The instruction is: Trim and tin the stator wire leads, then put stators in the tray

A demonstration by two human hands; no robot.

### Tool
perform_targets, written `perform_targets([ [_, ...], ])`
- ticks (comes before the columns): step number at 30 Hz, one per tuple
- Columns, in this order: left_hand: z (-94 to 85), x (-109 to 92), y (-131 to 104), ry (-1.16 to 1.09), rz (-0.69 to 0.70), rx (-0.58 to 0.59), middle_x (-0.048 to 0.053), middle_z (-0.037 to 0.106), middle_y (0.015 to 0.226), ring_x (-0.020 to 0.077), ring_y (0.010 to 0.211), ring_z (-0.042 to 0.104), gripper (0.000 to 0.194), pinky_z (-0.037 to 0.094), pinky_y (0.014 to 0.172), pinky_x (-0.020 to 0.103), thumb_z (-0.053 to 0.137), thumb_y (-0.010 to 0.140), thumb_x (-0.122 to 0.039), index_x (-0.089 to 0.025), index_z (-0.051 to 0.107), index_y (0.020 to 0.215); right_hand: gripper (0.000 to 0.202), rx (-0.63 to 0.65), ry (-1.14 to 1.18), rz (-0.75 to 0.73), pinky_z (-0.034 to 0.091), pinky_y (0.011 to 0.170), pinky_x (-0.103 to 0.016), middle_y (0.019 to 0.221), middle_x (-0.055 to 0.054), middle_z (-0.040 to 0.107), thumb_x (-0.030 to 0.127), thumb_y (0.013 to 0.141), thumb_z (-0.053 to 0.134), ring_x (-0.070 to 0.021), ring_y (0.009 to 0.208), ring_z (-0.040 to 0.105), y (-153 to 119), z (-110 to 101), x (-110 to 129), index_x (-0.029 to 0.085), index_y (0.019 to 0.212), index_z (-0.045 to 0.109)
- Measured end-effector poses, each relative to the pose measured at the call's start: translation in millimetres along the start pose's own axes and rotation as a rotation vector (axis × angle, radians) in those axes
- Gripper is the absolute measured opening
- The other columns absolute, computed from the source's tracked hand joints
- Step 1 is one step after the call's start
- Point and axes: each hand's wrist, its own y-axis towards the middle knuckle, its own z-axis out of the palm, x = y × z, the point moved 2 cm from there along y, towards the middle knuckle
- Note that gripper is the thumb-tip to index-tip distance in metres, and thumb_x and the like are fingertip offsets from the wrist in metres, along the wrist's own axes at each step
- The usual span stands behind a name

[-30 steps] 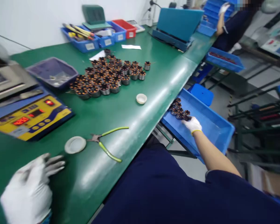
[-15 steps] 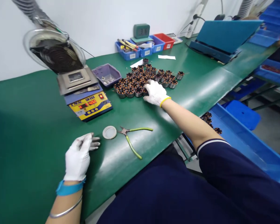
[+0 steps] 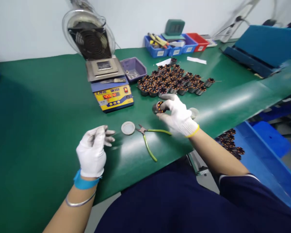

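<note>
From here I count dozens of motor stators (image 3: 174, 88), one diagonal cutter (image 3: 142, 130), two dishes (image 3: 128, 128), three small blue bins (image 3: 176, 51), one red bin (image 3: 200, 49).

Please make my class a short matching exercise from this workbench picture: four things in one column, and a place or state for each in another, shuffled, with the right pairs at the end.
Column one
1. Right hand
2. Left hand
3. Pliers
4. Red bin

Column two
A. Lying spread open beside a shallow pale dish
B. Gloved, with a bright blue band at the wrist
C. Standing next to a blue bin, near the wall
D. Holding a wound part

Right pairs: 1-D, 2-B, 3-A, 4-C
</note>
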Motion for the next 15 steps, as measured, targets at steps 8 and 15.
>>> perform_targets([
  [8, 18.1, -6.4, -20.5, -0.407, -0.559, 0.471, -0.001, 0.048, 0.047, 0.0108, 0.033, 0.04, 0.059, 0.031, 0.033, 0.027, 0.049, 0.088, -0.078, -0.023, 0.052, 0.066, 0.014, 0.159, 0.341, -0.589, 0.061, 0.094, -0.048, 0.138, -0.013, 0.064, 0.034, 0.093, 0.068, -0.0301, 0.117, 0.067, -28.5, 38.5, 120.6, 0.024, 0.102, 0.069],
  [15, 6.4, -17.0, -13.2, -0.493, -0.51, 0.488, -0.002, 0.043, 0.04, 0.0091, 0.029, 0.028, 0.062, 0.019, 0.034, 0.026, 0.045, 0.091, -0.075, -0.02, 0.07, 0.08, 0.018, 0.055, 0.825, -0.315, 0.061, 0.094, -0.043, 0.123, -0.01, 0.069, 0.042, 0.101, 0.059, -0.0237, 0.112, 0.069, -33.1, 32.6, 99.7, 0.027, 0.106, 0.068],
])
